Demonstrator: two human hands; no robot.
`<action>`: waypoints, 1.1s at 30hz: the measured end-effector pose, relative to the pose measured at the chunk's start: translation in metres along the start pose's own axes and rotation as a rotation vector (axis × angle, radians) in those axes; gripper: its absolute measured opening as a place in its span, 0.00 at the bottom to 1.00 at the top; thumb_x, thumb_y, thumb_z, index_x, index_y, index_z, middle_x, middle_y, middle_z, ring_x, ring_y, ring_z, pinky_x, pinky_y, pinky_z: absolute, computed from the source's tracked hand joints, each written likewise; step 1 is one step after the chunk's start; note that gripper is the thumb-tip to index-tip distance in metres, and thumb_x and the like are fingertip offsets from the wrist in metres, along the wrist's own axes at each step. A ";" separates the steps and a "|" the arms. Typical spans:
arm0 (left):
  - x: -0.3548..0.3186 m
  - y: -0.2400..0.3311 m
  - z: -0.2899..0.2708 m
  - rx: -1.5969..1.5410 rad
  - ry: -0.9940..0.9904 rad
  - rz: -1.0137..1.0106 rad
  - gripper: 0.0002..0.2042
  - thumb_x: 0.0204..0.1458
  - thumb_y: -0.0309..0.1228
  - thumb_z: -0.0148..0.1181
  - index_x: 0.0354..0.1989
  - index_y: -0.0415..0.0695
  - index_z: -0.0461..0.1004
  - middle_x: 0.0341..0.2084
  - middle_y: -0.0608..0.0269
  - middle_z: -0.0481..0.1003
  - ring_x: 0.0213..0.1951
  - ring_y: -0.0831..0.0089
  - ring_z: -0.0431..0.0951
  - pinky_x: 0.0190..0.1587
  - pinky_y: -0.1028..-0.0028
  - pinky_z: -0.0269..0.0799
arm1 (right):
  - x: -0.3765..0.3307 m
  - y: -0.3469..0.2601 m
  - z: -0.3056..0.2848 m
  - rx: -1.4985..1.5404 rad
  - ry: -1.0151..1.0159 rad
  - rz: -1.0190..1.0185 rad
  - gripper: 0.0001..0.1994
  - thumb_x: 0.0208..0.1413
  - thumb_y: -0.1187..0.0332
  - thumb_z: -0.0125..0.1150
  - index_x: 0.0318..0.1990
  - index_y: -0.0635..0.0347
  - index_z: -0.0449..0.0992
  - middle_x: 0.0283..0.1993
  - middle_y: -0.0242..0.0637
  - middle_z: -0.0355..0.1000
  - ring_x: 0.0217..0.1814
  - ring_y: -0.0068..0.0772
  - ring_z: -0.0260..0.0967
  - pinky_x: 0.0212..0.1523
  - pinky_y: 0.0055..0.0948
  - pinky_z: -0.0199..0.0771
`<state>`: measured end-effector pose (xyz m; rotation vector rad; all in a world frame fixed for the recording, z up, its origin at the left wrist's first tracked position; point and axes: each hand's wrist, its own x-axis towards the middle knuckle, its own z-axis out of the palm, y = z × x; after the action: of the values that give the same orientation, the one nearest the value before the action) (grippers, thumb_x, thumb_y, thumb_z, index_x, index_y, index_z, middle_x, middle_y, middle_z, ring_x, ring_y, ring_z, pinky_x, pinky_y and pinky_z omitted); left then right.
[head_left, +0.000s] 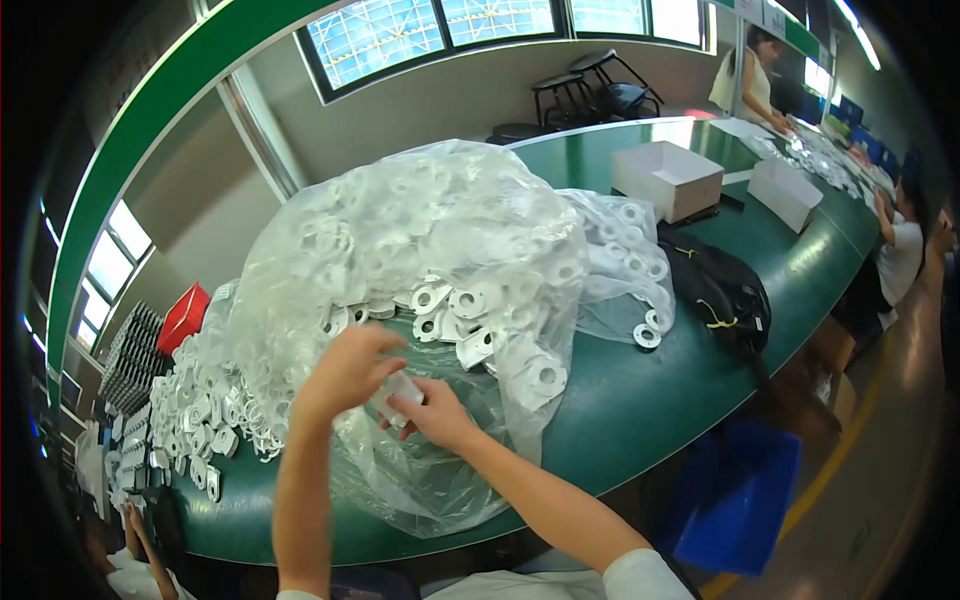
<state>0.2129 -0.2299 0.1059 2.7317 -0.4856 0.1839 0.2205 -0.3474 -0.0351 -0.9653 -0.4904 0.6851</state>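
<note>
the right hand (pixel 437 410) pinches a small white piece (pixel 396 393) between thumb and fingers, its grip narrow and closed on it. the piece is in front of the person, above the clear plastic at the near side of the bag. it looks pale, smooth and roughly block-shaped, with fairly straight edges; fingers cover part of it and blur hides any finer detail. the left hand (pixel 352 366) is just beside it, fingers bent and loosely spread, thumb close to the piece; whether it touches, i cannot tell.

beyond the hands, the clear plastic bag (pixel 430 200) bulges with flat white plates (pixel 468 303), many pierced by a large round hole, some with smaller holes near the rim. more white parts (pixel 200 432) lie heaped to the left on the green table (pixel 625 425), near a red bin (pixel 184 318).
</note>
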 end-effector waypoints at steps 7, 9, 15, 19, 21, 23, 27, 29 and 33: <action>0.099 0.157 0.156 -0.101 0.055 0.466 0.09 0.40 0.28 0.64 0.31 0.43 0.76 0.33 0.60 0.73 0.43 0.61 0.71 0.45 0.65 0.70 | -0.006 -0.006 0.006 0.010 0.067 0.141 0.12 0.61 0.66 0.48 0.46 0.66 0.69 0.35 0.37 0.74 0.33 0.27 0.75 0.27 0.23 0.74; 0.123 0.166 0.197 -0.055 0.183 0.483 0.08 0.40 0.28 0.63 0.30 0.42 0.75 0.32 0.62 0.72 0.43 0.63 0.70 0.44 0.66 0.70 | -0.004 -0.002 0.003 0.045 0.049 0.140 0.12 0.61 0.66 0.47 0.46 0.66 0.69 0.36 0.38 0.74 0.33 0.28 0.75 0.27 0.24 0.75; 0.119 0.138 0.192 -0.088 0.179 0.389 0.08 0.40 0.28 0.63 0.30 0.41 0.74 0.25 0.57 0.71 0.34 0.59 0.73 0.39 0.63 0.70 | 0.006 0.013 0.008 0.113 0.034 0.130 0.12 0.60 0.69 0.47 0.48 0.66 0.67 0.39 0.42 0.74 0.34 0.32 0.75 0.28 0.26 0.76; 0.060 0.110 0.112 -0.498 0.516 0.353 0.05 0.45 0.21 0.57 0.32 0.38 0.74 0.24 0.55 0.72 0.28 0.60 0.73 0.34 0.68 0.70 | -0.002 0.003 0.000 -0.038 0.153 0.105 0.18 0.57 0.72 0.52 0.54 0.65 0.61 0.41 0.43 0.73 0.38 0.34 0.75 0.31 0.26 0.76; 0.035 0.075 0.098 -0.586 0.601 0.167 0.06 0.46 0.19 0.54 0.33 0.37 0.75 0.24 0.56 0.73 0.25 0.64 0.73 0.31 0.71 0.68 | -0.004 0.021 -0.030 0.483 0.115 -0.039 0.18 0.54 0.70 0.56 0.52 0.63 0.64 0.39 0.42 0.73 0.32 0.33 0.75 0.26 0.27 0.76; -0.027 0.008 0.069 -0.514 0.735 -0.182 0.05 0.47 0.19 0.54 0.32 0.37 0.76 0.24 0.57 0.73 0.24 0.68 0.73 0.29 0.72 0.67 | -0.002 0.007 0.012 -0.128 0.203 0.045 0.19 0.51 0.75 0.56 0.52 0.62 0.64 0.42 0.42 0.71 0.35 0.36 0.75 0.26 0.26 0.77; -0.065 -0.052 0.083 -0.087 0.764 -0.256 0.06 0.48 0.19 0.53 0.34 0.37 0.75 0.25 0.55 0.73 0.26 0.63 0.74 0.29 0.70 0.69 | -0.005 -0.001 0.023 -0.024 0.098 -0.017 0.19 0.51 0.79 0.53 0.52 0.65 0.64 0.42 0.40 0.71 0.33 0.32 0.75 0.25 0.26 0.77; -0.064 -0.053 0.092 0.005 0.765 -0.191 0.07 0.48 0.20 0.53 0.35 0.37 0.74 0.26 0.54 0.73 0.27 0.60 0.74 0.30 0.69 0.69 | -0.005 0.000 0.016 -0.043 0.086 0.003 0.19 0.51 0.80 0.52 0.52 0.65 0.64 0.42 0.40 0.71 0.32 0.31 0.74 0.25 0.26 0.78; -0.058 -0.049 0.106 -0.104 0.790 -0.210 0.11 0.48 0.20 0.53 0.40 0.39 0.72 0.29 0.52 0.72 0.30 0.55 0.74 0.32 0.65 0.70 | -0.004 0.002 0.011 -0.086 0.112 0.007 0.21 0.53 0.78 0.51 0.56 0.64 0.61 0.44 0.40 0.70 0.37 0.32 0.73 0.28 0.28 0.78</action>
<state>0.1832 -0.2078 -0.0191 2.3237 0.0182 1.0789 0.2097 -0.3430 -0.0317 -1.0807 -0.4212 0.6162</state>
